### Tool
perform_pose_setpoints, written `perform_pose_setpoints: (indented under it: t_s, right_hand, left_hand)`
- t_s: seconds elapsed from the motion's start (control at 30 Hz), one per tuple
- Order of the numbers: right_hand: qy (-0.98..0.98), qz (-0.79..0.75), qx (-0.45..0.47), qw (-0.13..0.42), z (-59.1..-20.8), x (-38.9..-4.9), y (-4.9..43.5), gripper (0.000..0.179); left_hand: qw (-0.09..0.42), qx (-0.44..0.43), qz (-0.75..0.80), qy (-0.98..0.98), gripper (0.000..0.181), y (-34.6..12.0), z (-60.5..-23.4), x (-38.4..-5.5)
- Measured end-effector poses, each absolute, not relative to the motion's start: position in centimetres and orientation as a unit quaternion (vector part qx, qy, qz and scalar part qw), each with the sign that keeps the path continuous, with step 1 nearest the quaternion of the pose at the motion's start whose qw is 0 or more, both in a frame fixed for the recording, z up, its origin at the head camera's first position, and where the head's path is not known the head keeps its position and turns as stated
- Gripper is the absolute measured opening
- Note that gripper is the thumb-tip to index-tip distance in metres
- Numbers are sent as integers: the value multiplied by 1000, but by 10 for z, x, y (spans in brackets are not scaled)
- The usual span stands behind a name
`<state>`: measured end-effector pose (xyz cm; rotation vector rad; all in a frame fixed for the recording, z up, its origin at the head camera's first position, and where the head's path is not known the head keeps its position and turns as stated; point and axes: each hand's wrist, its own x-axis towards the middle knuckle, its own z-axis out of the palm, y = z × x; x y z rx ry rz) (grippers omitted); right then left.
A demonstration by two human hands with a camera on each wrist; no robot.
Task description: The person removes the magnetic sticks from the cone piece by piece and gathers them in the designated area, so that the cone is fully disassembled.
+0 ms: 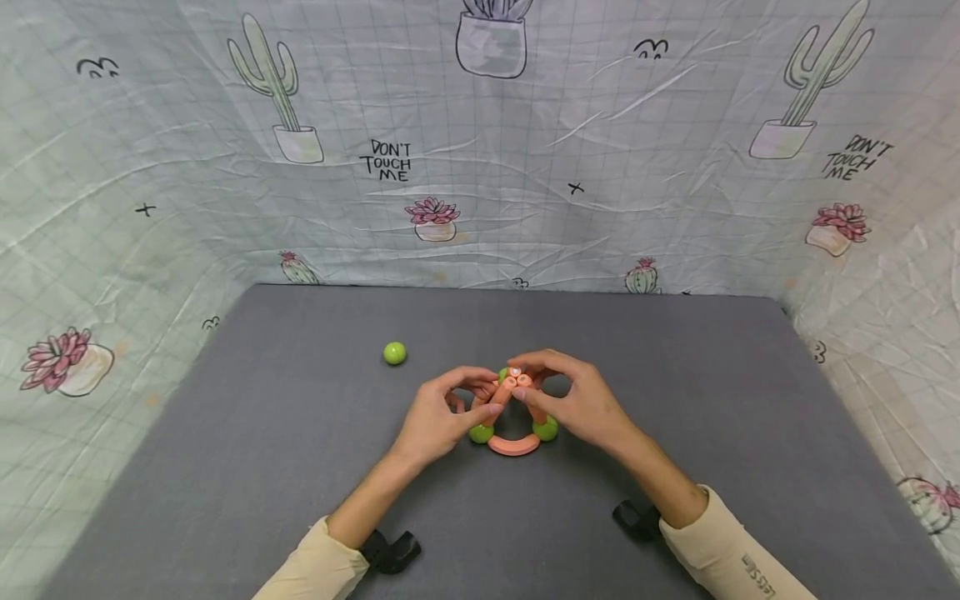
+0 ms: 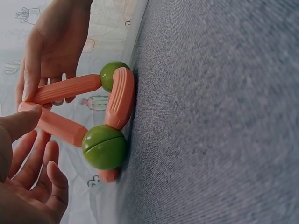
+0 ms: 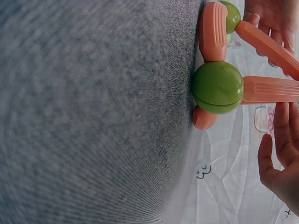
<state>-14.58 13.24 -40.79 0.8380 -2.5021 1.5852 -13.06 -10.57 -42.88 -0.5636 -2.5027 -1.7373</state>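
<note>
A frame of orange rods and green balls stands on the table in front of me. A curved orange rod (image 1: 513, 447) lies at its front, joining a left green ball (image 1: 481, 433) and a right green ball (image 1: 546, 429). Ribbed straight rods lean up from the balls and bunch at the top. My left hand (image 1: 438, 414) pinches the left straight rod (image 2: 63, 127) near its upper end. My right hand (image 1: 581, 400) pinches the right straight rod (image 3: 271, 88) near the top. Between the fingertips another green ball (image 1: 504, 374) shows, partly hidden.
A loose green ball (image 1: 394, 353) sits on the grey table (image 1: 300, 417), back left of the frame. Behind and at both sides hangs a cactus-print cloth (image 1: 510, 183). Black wrist straps (image 1: 393, 552) are at both sleeves.
</note>
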Motion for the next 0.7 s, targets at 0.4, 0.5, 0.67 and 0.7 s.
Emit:
perform_pose_setpoints:
  t_s: [0.4,0.5,0.67,0.7]
  right_hand:
    - [-811,515,276,35,-408,-147,133,33]
    - [-812,516,272,33,-408,-147,133,32]
    - [-810,521,268,31,-408,-147,134,31]
    - [-810,522,267,30,-409,-147,133,31]
  left_hand:
    - [28,-174,-559,-810,31,-101,-427,-131]
    - [30,-176,-560,-809,30,-102,-426,-130]
    - [26,-180,-561,-808,30,-107,-425,-129]
    - [25,-183,-563,-806,31,-108,-426,-129]
